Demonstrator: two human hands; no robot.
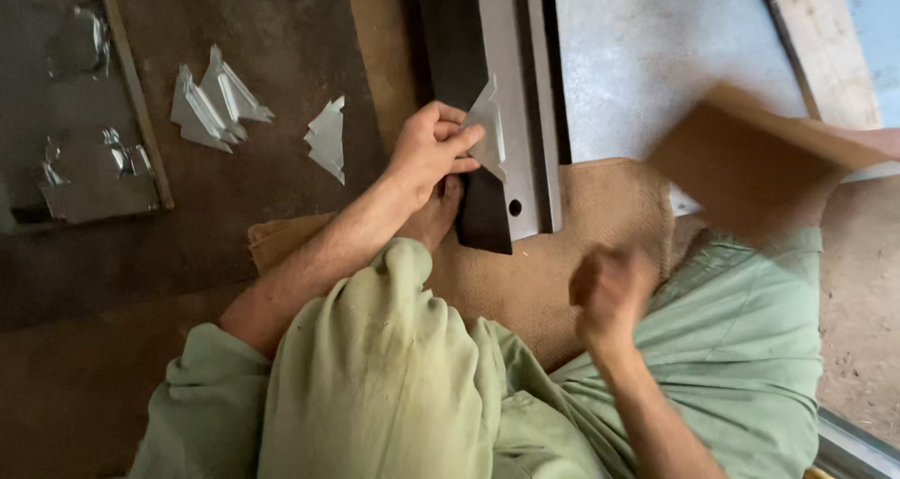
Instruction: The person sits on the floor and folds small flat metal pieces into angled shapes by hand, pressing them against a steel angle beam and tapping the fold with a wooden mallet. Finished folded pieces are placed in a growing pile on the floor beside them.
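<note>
My left hand (429,151) pinches a small folded piece of sheet metal (489,130) against a long steel angle bar (511,95) that lies on the floor. My right hand (607,291) is a blurred fist, raised over my lap and swinging a flat brown wooden block (750,165), also blurred. A bare foot (436,212) presses beside the dark end of the bar. I sit on the ground in pale green clothes.
Several folded metal pieces (217,102) and one more (328,140) lie on the dirt floor at left. A shiny crumpled sheet (84,165) sits far left. A large flat metal sheet (656,48) and a wooden plank (823,48) lie beyond the bar. Brown sacking (562,245) covers the floor under me.
</note>
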